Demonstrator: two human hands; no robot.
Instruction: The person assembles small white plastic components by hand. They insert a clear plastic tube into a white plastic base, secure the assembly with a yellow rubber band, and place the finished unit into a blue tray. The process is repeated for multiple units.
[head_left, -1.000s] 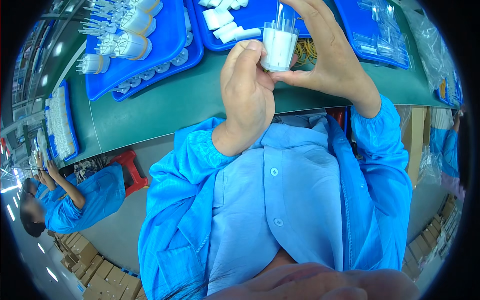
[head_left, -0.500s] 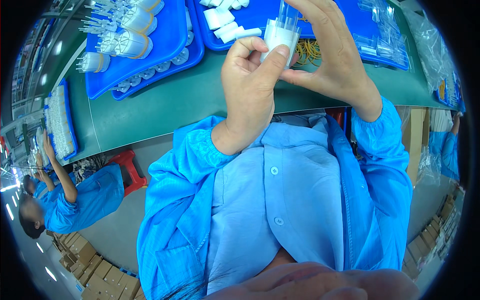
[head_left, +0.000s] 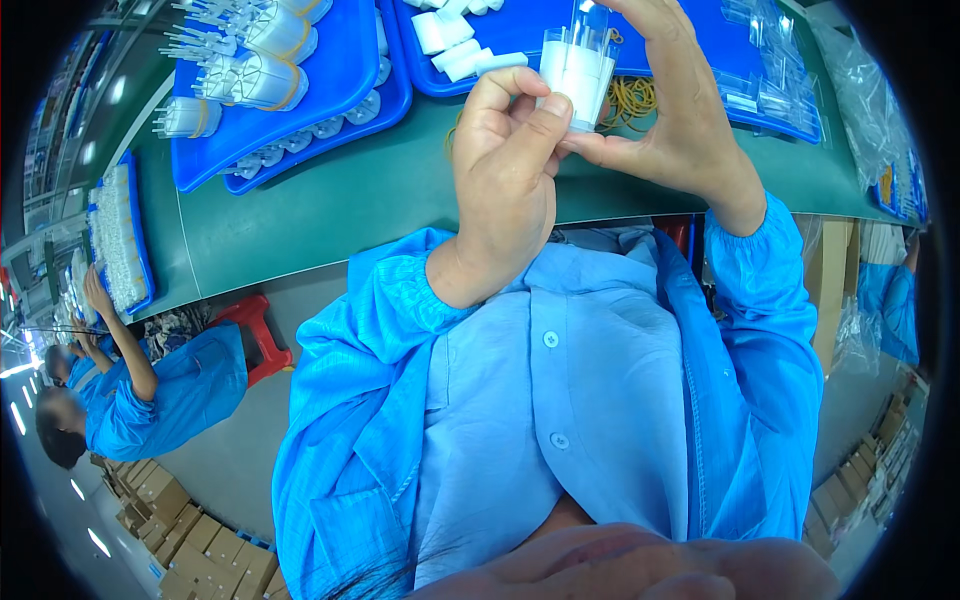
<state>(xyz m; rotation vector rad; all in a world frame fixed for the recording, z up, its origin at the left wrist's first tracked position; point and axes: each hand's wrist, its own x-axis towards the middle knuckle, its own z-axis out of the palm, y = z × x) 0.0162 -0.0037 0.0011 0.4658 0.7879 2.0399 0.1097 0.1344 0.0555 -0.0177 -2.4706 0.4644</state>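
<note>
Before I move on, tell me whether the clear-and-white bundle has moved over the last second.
Yes: the bundle in the left hand has shifted slightly right, away from the nearest white roll in the blue tray.

The person's left hand [head_left: 508, 178] pinches a white roll [head_left: 574, 78] with clear strips between thumb and fingers. The right hand [head_left: 692, 140] curves round it, thumb near its lower end. Yellow bands [head_left: 634, 97] lie just beyond the right thumb. Past the left fingers, white pieces [head_left: 442, 33] rest on a blue tray [head_left: 430, 84]; banded bundles [head_left: 268, 82] sit farther left of them. Clear pieces [head_left: 778, 85] lie right of the right fingers.
</note>
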